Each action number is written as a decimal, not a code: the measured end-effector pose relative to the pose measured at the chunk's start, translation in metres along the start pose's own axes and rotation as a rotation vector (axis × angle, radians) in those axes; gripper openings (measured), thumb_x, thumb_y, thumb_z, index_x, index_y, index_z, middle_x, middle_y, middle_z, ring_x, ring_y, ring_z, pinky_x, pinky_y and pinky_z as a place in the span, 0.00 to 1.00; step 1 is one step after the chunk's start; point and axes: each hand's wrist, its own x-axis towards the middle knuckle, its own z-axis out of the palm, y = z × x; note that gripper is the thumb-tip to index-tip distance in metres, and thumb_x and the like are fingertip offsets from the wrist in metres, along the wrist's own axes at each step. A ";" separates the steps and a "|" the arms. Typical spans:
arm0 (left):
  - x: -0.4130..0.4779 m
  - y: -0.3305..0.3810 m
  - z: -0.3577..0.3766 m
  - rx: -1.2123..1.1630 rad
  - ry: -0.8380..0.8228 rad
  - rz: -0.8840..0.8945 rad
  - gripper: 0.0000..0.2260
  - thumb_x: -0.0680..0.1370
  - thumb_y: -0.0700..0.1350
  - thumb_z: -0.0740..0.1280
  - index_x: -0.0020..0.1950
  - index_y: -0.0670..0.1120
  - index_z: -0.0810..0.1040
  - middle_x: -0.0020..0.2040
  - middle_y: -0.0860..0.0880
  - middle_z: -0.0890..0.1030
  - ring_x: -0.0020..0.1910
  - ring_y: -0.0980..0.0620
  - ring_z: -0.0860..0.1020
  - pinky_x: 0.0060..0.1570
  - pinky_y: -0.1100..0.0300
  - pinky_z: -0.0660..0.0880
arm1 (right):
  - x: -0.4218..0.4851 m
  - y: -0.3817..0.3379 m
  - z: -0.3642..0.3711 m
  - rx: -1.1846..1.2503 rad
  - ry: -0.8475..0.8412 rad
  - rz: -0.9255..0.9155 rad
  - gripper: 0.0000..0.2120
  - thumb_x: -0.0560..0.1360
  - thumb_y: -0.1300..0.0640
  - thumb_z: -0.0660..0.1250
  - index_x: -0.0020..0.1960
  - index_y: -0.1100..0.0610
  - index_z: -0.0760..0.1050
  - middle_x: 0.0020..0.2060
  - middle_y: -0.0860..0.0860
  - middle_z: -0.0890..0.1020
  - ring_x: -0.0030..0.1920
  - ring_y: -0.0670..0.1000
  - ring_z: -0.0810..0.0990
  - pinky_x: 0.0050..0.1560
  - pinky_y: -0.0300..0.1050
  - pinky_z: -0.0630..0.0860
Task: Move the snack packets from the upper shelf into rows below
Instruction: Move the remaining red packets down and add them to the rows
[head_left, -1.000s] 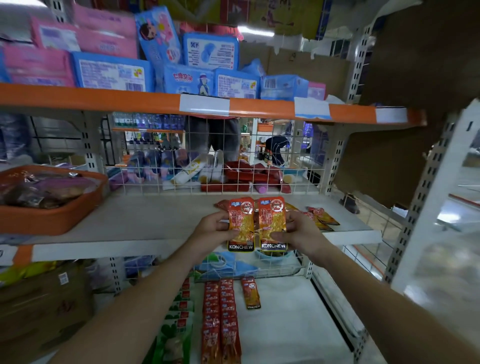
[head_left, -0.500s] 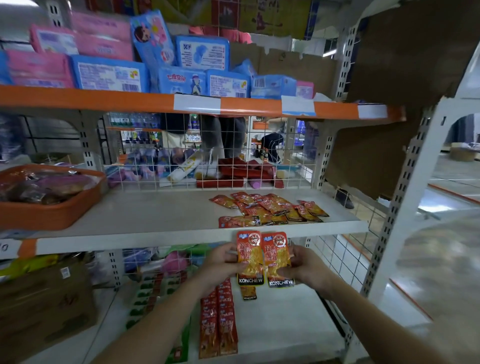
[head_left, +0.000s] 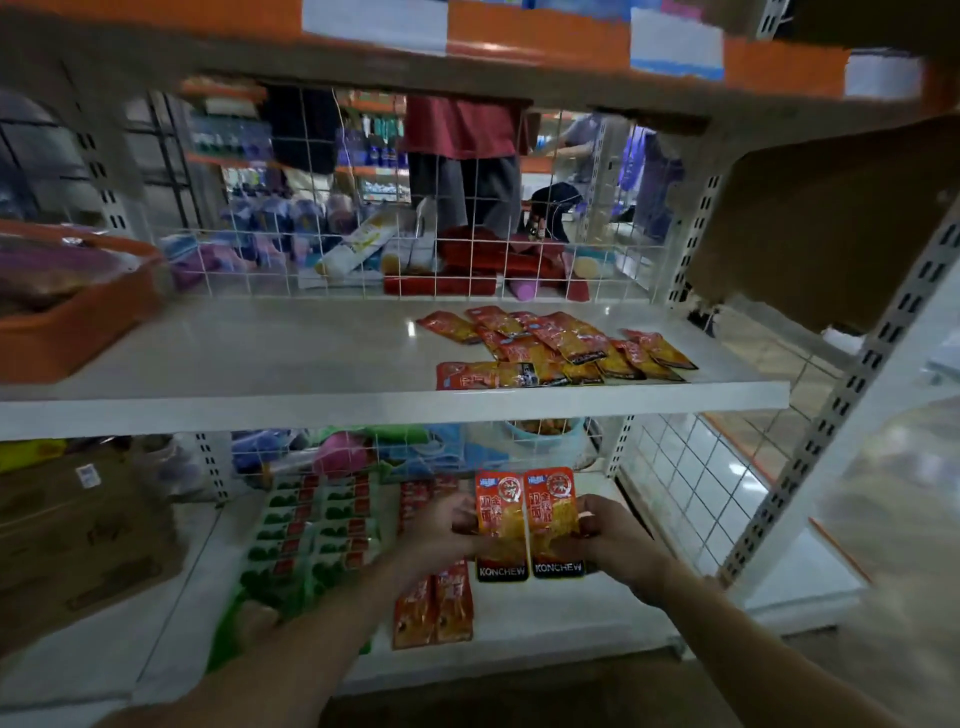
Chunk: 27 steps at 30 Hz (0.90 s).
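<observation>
Fingers of the left hand (head_left: 447, 530) curl onto the left edge of one snack packet (head_left: 500, 519), and those of the right hand (head_left: 610, 535) pinch the right edge of a second packet (head_left: 551, 519). The two orange packets stand upright side by side, long edges touching, printed faces toward the camera and black bands at the bottom. Both grips are closed on the foil; how the thumbs lie behind it cannot be told.

Both held packets hang over the lower shelf (head_left: 597, 618), below the front edge of the upper shelf (head_left: 363, 410). A loose pile of packets (head_left: 561, 348) lies on the right half of that upper shelf, near its front and right edges.

On the lower shelf a double row of red packets (head_left: 434, 608) runs near to far, just left of and below the held pair. Further left lie rows of green packets (head_left: 311, 530). Bare white shelf shows to the right of the red row, bounded at the right by a wire side panel (head_left: 685, 483) and a slotted post (head_left: 831, 415).

An orange tray (head_left: 78, 322) sits at the far left of the upper shelf, with bare surface between it and the pile. A cardboard box (head_left: 78, 535) stands at the lower left.
</observation>
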 end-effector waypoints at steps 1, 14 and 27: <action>0.007 -0.007 0.000 0.024 0.003 0.001 0.19 0.72 0.46 0.77 0.60 0.53 0.78 0.55 0.55 0.83 0.54 0.58 0.80 0.49 0.63 0.78 | 0.009 0.006 0.002 -0.006 0.003 0.013 0.17 0.70 0.71 0.74 0.56 0.64 0.74 0.49 0.61 0.84 0.47 0.54 0.86 0.45 0.48 0.84; 0.102 -0.093 0.004 0.004 0.005 -0.065 0.43 0.69 0.44 0.80 0.74 0.65 0.59 0.61 0.54 0.78 0.58 0.55 0.79 0.52 0.57 0.80 | 0.135 0.077 0.018 -0.053 -0.038 0.167 0.17 0.71 0.67 0.75 0.56 0.60 0.74 0.47 0.58 0.85 0.46 0.56 0.86 0.46 0.54 0.84; 0.194 -0.152 0.011 0.069 -0.064 0.031 0.37 0.71 0.39 0.78 0.73 0.54 0.62 0.52 0.57 0.80 0.47 0.73 0.79 0.43 0.75 0.75 | 0.242 0.132 0.021 -0.176 -0.102 0.189 0.17 0.70 0.66 0.76 0.55 0.57 0.74 0.49 0.57 0.84 0.48 0.56 0.85 0.50 0.58 0.83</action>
